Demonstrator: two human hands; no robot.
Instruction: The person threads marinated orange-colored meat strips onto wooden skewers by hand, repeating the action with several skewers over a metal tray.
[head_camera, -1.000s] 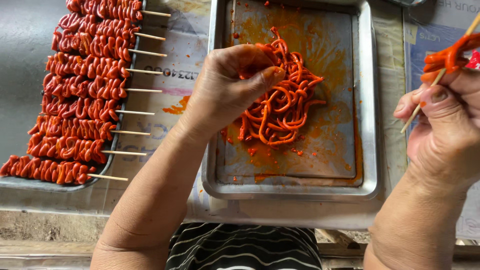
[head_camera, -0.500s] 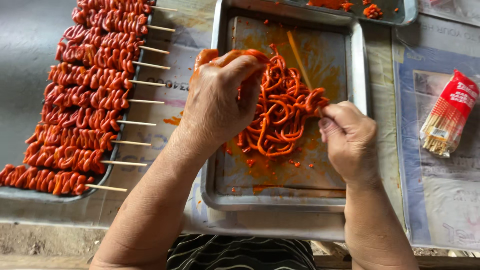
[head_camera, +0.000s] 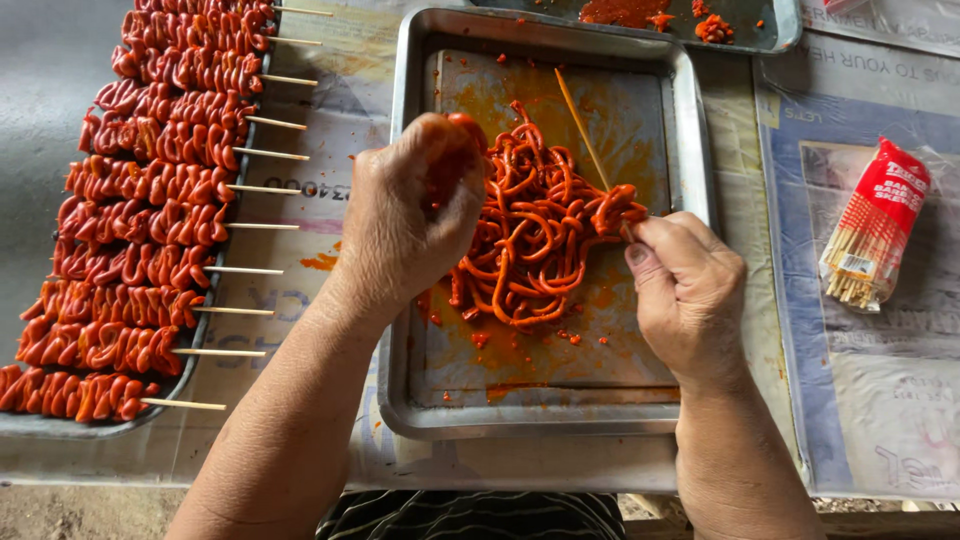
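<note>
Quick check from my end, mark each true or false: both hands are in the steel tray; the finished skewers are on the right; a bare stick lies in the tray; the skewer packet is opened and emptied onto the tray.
1. Both hands are in the steel tray. True: the left hand and right hand touch the orange-red strips.
2. Finished skewers are on the right. False: they lie on the left.
3. A bare stick lies in the tray. True.
4. The skewer packet is emptied onto the tray. False: it lies right of the tray, sticks inside.
</note>
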